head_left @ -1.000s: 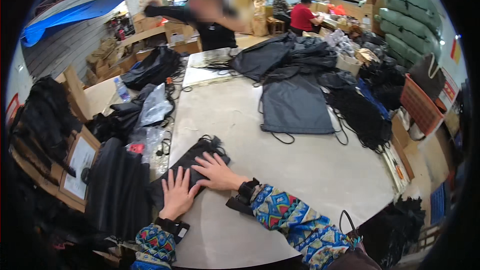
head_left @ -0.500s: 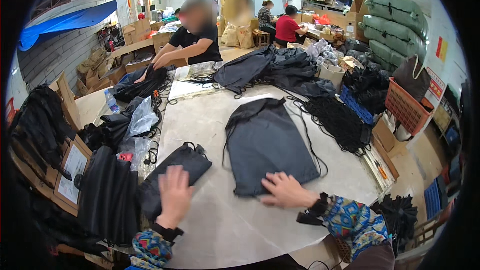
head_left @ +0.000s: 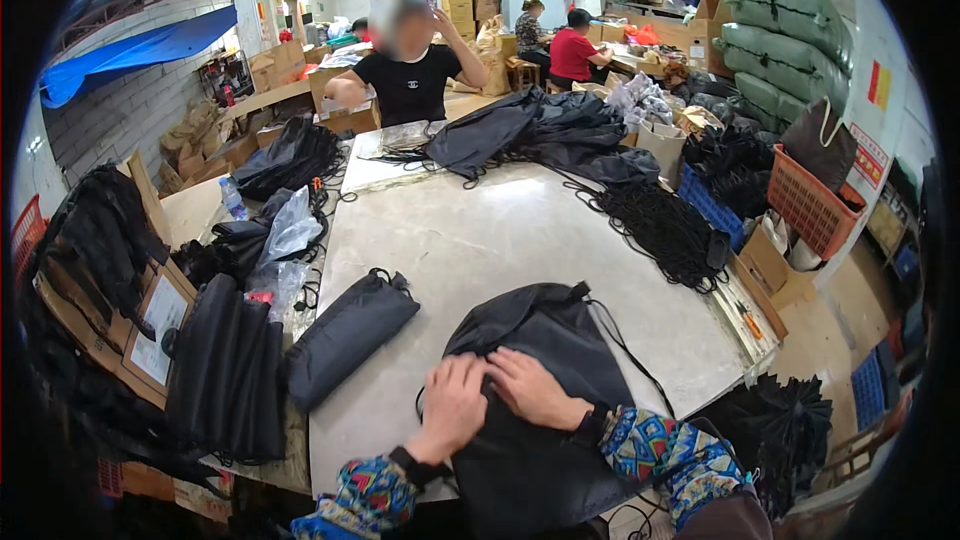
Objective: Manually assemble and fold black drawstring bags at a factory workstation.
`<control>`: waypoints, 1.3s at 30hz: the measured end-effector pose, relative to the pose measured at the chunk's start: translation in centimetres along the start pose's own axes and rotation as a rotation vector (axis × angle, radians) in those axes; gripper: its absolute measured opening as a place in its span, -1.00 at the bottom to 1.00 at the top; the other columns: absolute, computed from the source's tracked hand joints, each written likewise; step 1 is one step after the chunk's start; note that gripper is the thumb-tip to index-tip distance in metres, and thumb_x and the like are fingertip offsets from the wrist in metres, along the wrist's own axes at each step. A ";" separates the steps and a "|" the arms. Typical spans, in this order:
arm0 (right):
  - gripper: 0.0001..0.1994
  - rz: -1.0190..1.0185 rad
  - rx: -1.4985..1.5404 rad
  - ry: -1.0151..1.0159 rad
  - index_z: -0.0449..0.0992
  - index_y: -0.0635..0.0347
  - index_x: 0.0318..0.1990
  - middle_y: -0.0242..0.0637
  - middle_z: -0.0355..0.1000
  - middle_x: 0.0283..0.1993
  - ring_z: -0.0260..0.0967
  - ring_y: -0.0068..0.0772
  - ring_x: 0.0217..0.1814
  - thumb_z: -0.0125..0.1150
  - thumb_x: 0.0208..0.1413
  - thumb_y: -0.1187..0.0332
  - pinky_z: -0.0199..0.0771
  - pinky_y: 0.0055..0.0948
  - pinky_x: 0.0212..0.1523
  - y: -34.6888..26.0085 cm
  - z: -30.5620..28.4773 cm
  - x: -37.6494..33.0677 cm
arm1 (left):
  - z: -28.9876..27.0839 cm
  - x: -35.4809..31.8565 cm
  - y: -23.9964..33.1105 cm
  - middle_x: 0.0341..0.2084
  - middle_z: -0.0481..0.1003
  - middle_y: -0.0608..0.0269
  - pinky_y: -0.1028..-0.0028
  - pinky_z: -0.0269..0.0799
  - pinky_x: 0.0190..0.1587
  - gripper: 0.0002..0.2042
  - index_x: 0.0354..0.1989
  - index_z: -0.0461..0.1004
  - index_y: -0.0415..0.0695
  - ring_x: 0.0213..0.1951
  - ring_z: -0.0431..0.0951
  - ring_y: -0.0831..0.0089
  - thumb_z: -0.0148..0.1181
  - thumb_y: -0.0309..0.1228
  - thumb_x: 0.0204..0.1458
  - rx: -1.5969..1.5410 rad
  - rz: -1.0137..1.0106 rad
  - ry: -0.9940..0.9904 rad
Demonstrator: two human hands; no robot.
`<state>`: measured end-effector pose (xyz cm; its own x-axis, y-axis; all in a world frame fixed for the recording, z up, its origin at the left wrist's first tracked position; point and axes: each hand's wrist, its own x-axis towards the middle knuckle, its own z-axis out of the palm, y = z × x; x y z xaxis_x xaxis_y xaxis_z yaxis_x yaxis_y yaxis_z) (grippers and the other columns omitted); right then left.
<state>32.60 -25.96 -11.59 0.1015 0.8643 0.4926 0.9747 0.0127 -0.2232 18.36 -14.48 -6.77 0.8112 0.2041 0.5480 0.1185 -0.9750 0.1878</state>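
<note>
A black drawstring bag (head_left: 560, 440) lies flat before me, its lower part reaching over the table's near edge. My left hand (head_left: 453, 408) rests on the bag's left side, fingers bent and closed on the cloth. Close beside it, my right hand (head_left: 535, 390) has its fingers curled into the same fabric, the fingertips of both hands nearly meeting. What lies under the fingertips is hidden. A cord runs along the bag's right side. To the left, a rolled black pouch (head_left: 352, 338) with cord ends at its top lies on the table (head_left: 420, 230).
Rolled black bundles (head_left: 228, 370) line the left edge beside a cardboard box (head_left: 150, 340). Black bags (head_left: 540, 135) and a heap of black cords (head_left: 660, 230) lie along the far and right sides. Orange-handled pliers (head_left: 748, 320) sit at the right edge. A person (head_left: 410, 80) stands opposite.
The bag has come toward me. My left hand has moved right from beside the pouch onto the bag, and both hands now grip its cloth. The person opposite has straightened, raising one hand.
</note>
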 end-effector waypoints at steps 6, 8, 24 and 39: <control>-0.56 0.006 -0.067 -0.188 0.30 0.29 0.22 -0.03 0.18 0.34 0.05 -0.08 0.43 -0.08 0.29 0.21 0.04 -0.10 0.37 -3.5 -0.4 -1.4 | 3.3 2.4 -7.9 -0.24 0.53 -0.06 0.13 0.40 -0.16 -0.66 -0.05 0.41 -0.26 -0.16 0.51 -0.04 0.07 -0.46 -0.05 0.019 -0.299 -0.192; -0.55 0.024 -0.038 -0.196 0.29 0.27 0.23 -0.03 0.17 0.35 0.02 -0.07 0.44 -0.08 0.29 0.20 0.01 -0.11 0.39 -3.3 -0.6 -1.7 | 1.6 3.6 -9.2 -0.34 0.52 -0.22 0.05 0.38 -0.13 -0.75 -0.12 0.42 -0.28 -0.19 0.52 -0.13 0.01 -0.46 0.04 -0.239 -0.622 -0.099; -0.53 0.209 -0.298 -0.038 0.37 0.23 0.16 -0.10 0.34 0.18 0.12 0.08 0.30 0.02 0.23 0.11 0.07 0.09 0.30 2.8 0.4 1.4 | 3.6 3.0 -7.9 -0.32 0.51 -0.09 0.03 0.43 -0.19 -0.79 -0.29 0.50 -0.20 -0.26 0.52 -0.14 0.13 -0.29 0.10 -0.064 -0.268 0.074; -0.41 0.167 -0.205 -0.209 0.25 0.06 0.31 -0.04 0.18 0.33 -0.04 0.33 0.40 -0.10 0.25 -0.09 -0.14 0.40 0.31 1.5 0.3 2.3 | -4.9 0.6 -9.8 -0.74 0.33 0.37 0.54 0.23 -0.58 -0.79 -0.44 0.44 -0.22 -0.69 0.35 0.55 0.28 -0.35 0.06 -1.024 -1.086 -0.648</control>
<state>34.28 -23.80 -11.04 0.2412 0.9306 0.2754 0.9699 -0.2213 -0.1017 14.88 -4.39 -4.25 0.7277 0.3923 -0.5627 0.5693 0.1122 0.8145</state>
